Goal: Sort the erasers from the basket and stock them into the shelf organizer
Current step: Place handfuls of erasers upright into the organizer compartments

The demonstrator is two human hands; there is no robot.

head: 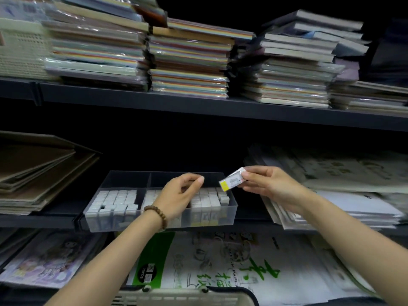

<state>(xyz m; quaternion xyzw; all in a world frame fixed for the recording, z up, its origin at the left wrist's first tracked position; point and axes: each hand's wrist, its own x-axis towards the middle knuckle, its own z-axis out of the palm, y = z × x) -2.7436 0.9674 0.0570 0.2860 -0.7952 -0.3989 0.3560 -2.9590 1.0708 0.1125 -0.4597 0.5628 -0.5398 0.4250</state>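
A clear plastic shelf organizer (97, 221) sits on the dark middle shelf, split into compartments. Its front left and front right compartments hold several upright white erasers (114, 200); the two back compartments look empty. My right hand (271, 185) pinches a white eraser with a yellow end (231, 180) just above the organizer's right rear corner. My left hand (178, 195), with a bead bracelet on the wrist, hovers over the front right compartment, fingers curled with thumb and forefinger near each other, nothing visible between them. The rim of a beige basket (176, 298) shows at the bottom edge.
Stacks of coloured paper packs (189, 60) fill the upper shelf. Brown boards (39, 171) lie left of the organizer and paper pads (344, 202) to its right. Sketch paper packs (220, 261) lie on the shelf below. A dark shelf edge (198, 107) runs above the hands.
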